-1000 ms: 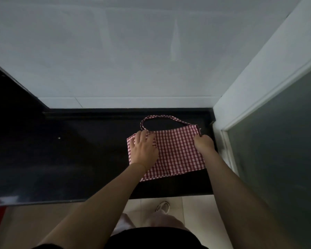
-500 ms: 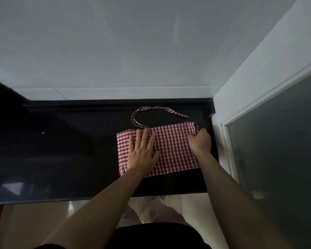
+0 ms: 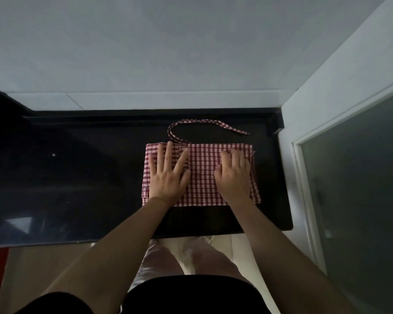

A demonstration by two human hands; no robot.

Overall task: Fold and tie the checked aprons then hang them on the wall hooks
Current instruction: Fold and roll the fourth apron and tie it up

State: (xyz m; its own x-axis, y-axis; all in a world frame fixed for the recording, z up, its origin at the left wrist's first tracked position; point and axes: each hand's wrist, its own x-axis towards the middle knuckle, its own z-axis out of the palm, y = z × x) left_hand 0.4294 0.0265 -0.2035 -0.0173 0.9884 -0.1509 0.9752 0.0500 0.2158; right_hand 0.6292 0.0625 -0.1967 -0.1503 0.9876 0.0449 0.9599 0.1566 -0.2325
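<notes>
The checked apron (image 3: pixel 202 175) lies folded into a flat rectangle on the black desk (image 3: pixel 77 177), toward its right end and near the white wall corner. We see thin woven cloth in a small red-and-white gingham, soft enough to show layered edges down its left and right sides. One narrow strap (image 3: pixel 204 124) of the same cloth curls from the top left corner into an open loop, its loose end lying on the desk behind the fold. The desk is glossy and dark, like polished stone, and mirrors pale patches of light along its near edge. Behind it stands a smooth, matt pale wall (image 3: pixel 191 53); to the right is a white frame around a frosted grey glass panel (image 3: pixel 361 189).

Our left hand (image 3: pixel 168 177) presses flat on the left half of the apron, fingers straight and spread apart. Our right hand (image 3: pixel 234 175) rests on the right half, palm down, fingers loosely bent and close together, holding nothing.

Half a second ago the right hand was at the apron's right edge, gripping the cloth there; now it has let go and sits further in on top of the fold. The left hand has stayed pressed on the left half. The strap's end, which reached the right corner a second ago, now lies free.
</notes>
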